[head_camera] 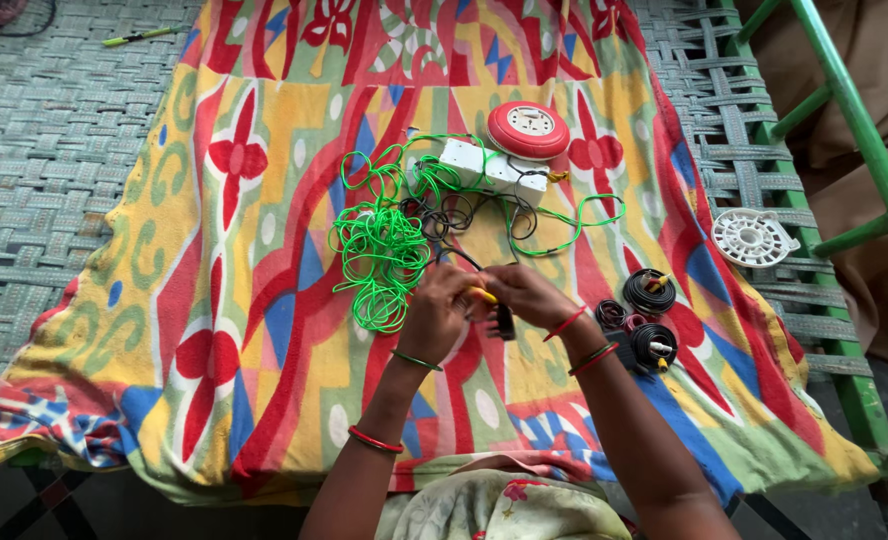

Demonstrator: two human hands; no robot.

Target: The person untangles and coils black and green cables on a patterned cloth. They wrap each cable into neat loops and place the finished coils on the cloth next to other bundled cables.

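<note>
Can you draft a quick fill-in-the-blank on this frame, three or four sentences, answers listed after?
1. The tangled wire left of the hands is ____ in colour.
2. The round reel lying by the white socket box has a ____ rim.
3. Both hands, left hand and right hand, meet over a patterned ____.
4. The white round plate lies on the woven ____ surface, off the cloth.

Answers: green; red; cloth; strap

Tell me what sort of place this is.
Likely a home workspace, not a workshop: the hands work over a woven cot with a green frame, covered by a colourful cloth, with green wire and a white socket box laid out.
</note>
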